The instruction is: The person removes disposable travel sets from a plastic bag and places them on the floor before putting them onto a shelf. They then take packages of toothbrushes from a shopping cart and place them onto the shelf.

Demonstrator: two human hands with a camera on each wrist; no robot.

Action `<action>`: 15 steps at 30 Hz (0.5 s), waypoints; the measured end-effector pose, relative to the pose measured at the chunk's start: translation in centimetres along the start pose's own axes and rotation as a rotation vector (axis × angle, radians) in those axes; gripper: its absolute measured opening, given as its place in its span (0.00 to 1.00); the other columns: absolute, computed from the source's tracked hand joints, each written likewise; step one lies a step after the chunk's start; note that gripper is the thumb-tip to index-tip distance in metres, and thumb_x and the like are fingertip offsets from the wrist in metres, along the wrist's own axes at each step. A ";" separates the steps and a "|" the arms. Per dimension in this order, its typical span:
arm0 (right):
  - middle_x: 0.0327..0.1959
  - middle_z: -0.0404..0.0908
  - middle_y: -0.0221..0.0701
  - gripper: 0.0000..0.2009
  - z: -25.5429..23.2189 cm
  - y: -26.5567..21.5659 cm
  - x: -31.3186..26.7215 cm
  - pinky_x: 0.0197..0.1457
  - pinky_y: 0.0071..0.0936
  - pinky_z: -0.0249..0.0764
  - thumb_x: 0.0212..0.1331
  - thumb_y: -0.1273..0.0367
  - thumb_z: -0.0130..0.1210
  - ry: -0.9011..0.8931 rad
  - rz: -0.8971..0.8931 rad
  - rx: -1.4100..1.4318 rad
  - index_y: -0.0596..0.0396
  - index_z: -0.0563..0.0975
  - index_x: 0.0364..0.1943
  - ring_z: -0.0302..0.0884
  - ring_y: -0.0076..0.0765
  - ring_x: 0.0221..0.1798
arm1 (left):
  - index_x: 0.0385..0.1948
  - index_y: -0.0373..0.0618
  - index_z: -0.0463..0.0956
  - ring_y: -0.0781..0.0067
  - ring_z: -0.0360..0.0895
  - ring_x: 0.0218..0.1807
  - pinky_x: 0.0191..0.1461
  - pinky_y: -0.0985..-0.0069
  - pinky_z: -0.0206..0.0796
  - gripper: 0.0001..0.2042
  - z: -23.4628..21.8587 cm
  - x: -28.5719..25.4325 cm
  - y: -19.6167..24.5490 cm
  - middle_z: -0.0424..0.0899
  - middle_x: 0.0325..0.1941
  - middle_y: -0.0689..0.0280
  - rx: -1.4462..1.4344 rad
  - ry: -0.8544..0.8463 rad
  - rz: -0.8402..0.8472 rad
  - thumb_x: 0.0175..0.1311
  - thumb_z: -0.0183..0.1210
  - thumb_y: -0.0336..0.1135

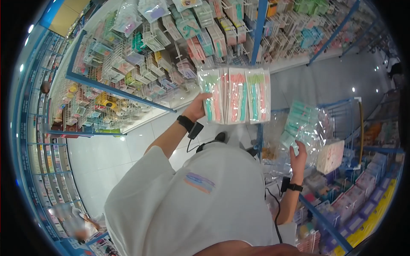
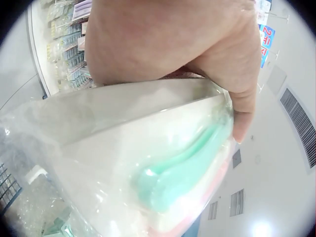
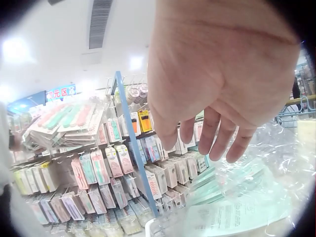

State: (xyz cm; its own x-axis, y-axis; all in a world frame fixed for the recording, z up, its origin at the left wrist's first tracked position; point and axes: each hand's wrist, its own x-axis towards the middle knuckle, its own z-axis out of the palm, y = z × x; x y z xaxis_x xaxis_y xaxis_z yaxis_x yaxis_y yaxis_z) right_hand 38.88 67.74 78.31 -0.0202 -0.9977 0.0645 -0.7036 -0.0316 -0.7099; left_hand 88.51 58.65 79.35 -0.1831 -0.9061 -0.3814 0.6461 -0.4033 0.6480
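My left hand grips the side edge of clear-wrapped white cards with mint, pink and green long items. In the left wrist view the thumb of the left hand lies on the wrapped pack, its other fingers hidden behind. Loosely bent, my right hand hovers by a clear plastic bag of mint packs. The right wrist view shows nothing in the right hand, its fingers hanging above the bag of mint packs; contact cannot be told.
Racks of hanging packs stand ahead and left, framed by blue posts. At right are a wire cart or basket with a gold-coloured bar, a cream package and bins of goods. Pale floor tiles lie at left.
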 end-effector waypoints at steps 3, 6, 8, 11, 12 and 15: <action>0.54 0.80 0.48 0.16 0.0 -0.4 0.2 0.62 0.43 0.72 0.61 0.73 0.61 -0.010 0.003 0.014 0.63 0.77 0.52 0.78 0.58 0.58 | 0.66 0.40 0.66 0.60 0.79 0.61 0.69 0.62 0.70 0.28 -0.3 0.2 -0.2 0.79 0.63 0.58 -0.016 -0.015 -0.009 0.64 0.61 0.36; 0.54 0.80 0.48 0.16 -0.1 -0.6 0.0 0.62 0.43 0.72 0.61 0.73 0.61 -0.033 0.035 0.012 0.63 0.78 0.52 0.78 0.58 0.58 | 0.67 0.40 0.65 0.61 0.79 0.61 0.69 0.62 0.69 0.28 -0.8 0.2 -0.6 0.78 0.64 0.59 0.007 0.001 0.002 0.65 0.60 0.36; 0.53 0.80 0.47 0.15 -0.2 -1.0 0.0 0.62 0.42 0.72 0.61 0.73 0.61 -0.032 0.042 0.010 0.63 0.78 0.52 0.78 0.58 0.57 | 0.67 0.41 0.65 0.61 0.79 0.61 0.69 0.63 0.69 0.28 -1.1 0.1 -0.8 0.78 0.64 0.59 0.003 0.000 -0.001 0.65 0.61 0.36; 0.53 0.80 0.47 0.16 -0.2 -0.9 0.0 0.62 0.42 0.72 0.61 0.73 0.61 -0.043 0.028 0.014 0.63 0.78 0.52 0.78 0.58 0.57 | 0.67 0.41 0.65 0.62 0.79 0.61 0.69 0.63 0.70 0.28 -0.8 -0.1 -0.8 0.78 0.63 0.59 -0.004 -0.005 -0.004 0.65 0.61 0.36; 0.53 0.80 0.47 0.16 -0.1 -0.9 0.0 0.62 0.42 0.72 0.61 0.73 0.61 -0.043 0.027 0.013 0.63 0.78 0.52 0.78 0.58 0.57 | 0.67 0.41 0.65 0.62 0.79 0.61 0.69 0.63 0.70 0.28 -0.7 -0.2 -0.8 0.78 0.63 0.59 -0.012 -0.007 -0.005 0.65 0.61 0.35; 0.53 0.80 0.48 0.15 0.0 -0.9 -0.1 0.62 0.42 0.72 0.61 0.73 0.61 -0.038 0.021 0.016 0.63 0.78 0.52 0.78 0.58 0.56 | 0.67 0.41 0.65 0.62 0.79 0.61 0.69 0.63 0.70 0.28 -0.6 -0.3 -0.9 0.78 0.63 0.59 -0.034 0.002 -0.007 0.65 0.61 0.35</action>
State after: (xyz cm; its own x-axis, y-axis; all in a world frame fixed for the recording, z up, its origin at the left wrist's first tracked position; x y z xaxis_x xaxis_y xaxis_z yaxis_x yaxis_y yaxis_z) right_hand 39.45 67.82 78.95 -0.0073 -0.9997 0.0227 -0.6917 -0.0114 -0.7221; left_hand 88.44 59.34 78.48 -0.1861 -0.9031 -0.3869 0.6697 -0.4047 0.6226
